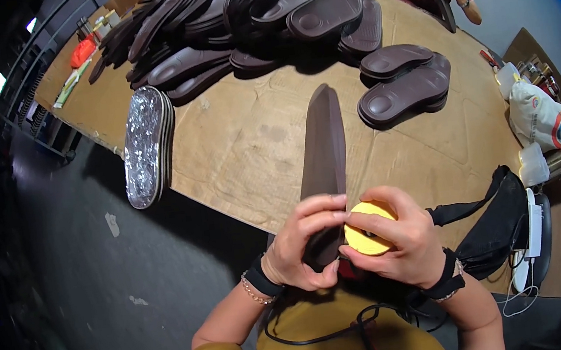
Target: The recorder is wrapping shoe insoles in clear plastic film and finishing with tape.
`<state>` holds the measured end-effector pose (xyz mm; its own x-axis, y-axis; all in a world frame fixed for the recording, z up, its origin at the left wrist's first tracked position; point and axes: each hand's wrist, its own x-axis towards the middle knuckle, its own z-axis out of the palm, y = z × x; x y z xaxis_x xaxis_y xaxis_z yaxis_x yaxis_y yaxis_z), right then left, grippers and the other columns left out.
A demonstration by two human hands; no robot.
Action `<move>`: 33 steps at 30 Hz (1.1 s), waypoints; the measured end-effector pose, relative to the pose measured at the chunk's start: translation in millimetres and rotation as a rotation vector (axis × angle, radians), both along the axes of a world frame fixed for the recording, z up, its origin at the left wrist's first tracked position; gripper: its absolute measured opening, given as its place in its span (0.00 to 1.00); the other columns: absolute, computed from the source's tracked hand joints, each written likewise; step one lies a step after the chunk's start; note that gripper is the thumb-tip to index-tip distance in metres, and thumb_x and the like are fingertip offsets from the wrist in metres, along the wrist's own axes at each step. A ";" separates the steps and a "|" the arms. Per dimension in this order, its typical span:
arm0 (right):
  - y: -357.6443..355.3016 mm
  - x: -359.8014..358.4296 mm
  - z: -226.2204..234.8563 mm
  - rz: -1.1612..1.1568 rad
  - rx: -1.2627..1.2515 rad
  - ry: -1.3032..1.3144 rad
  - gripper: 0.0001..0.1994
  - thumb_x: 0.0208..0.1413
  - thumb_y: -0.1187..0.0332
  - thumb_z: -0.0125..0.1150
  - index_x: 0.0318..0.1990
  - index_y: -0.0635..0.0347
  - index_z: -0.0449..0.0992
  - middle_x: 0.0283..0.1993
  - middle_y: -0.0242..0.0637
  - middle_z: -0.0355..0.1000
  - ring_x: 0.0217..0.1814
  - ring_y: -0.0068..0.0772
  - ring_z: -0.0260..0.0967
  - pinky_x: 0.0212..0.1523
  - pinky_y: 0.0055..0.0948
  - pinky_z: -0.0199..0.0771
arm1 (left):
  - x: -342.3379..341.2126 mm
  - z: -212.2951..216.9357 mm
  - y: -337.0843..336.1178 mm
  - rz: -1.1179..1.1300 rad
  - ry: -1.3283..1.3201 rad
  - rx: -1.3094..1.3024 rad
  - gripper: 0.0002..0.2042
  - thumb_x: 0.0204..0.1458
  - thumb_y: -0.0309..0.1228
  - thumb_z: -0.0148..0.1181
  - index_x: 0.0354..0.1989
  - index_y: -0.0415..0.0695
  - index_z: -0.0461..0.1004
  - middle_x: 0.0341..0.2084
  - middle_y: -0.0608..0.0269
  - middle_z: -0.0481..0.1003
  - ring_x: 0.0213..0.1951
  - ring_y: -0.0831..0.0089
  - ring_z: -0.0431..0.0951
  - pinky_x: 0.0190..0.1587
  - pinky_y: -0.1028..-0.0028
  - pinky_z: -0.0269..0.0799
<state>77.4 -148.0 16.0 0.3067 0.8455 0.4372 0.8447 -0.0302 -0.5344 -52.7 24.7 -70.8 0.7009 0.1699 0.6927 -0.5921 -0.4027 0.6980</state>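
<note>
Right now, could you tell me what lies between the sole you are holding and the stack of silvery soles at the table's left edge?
In the head view, only bare wooden tabletop separates the held brown sole from the silvery stack.

The shoe sole [322,149] held on edge is dark brown, and the round disc [367,228] against it is yellow. The heap of soles [235,21] is the same dark brown; one stack of soles [146,145] shows a shiny silver, crinkled face. The tabletop [249,144] is tan. The pouch [500,219] is black, the person's shirt [327,342] mustard yellow
</note>
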 end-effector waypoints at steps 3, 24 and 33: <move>3.1 1.7 -2.0 0.002 -0.008 -0.027 0.22 0.45 0.62 0.83 0.48 0.56 0.85 0.49 0.46 0.75 0.47 0.49 0.78 0.47 0.39 0.81 | -4.6 6.2 1.6 0.073 0.125 -0.044 0.38 0.43 0.30 0.71 0.67 0.34 0.69 0.74 0.35 0.56 0.69 0.45 0.69 0.71 0.55 0.68; 8.0 1.7 20.0 0.076 -0.035 -0.001 0.25 0.40 0.63 0.86 0.47 0.58 0.86 0.52 0.50 0.76 0.49 0.46 0.81 0.49 0.36 0.83 | -7.2 31.9 28.6 -0.143 0.331 0.018 0.37 0.39 0.33 0.76 0.64 0.45 0.76 0.67 0.42 0.68 0.69 0.47 0.69 0.71 0.53 0.66; -7.0 8.4 44.3 0.129 -0.304 0.186 0.33 0.47 0.64 0.82 0.62 0.59 0.76 0.52 0.51 0.70 0.54 0.53 0.73 0.54 0.41 0.78 | -0.4 28.7 28.3 -0.158 0.305 0.013 0.40 0.38 0.32 0.77 0.67 0.44 0.74 0.68 0.44 0.68 0.70 0.49 0.69 0.71 0.55 0.67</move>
<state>85.8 -154.9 60.3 0.2402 0.9648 0.1068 0.7412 -0.1112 -0.6621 -53.1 52.9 -42.1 0.8928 0.0352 0.4490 -0.4131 -0.3332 0.8475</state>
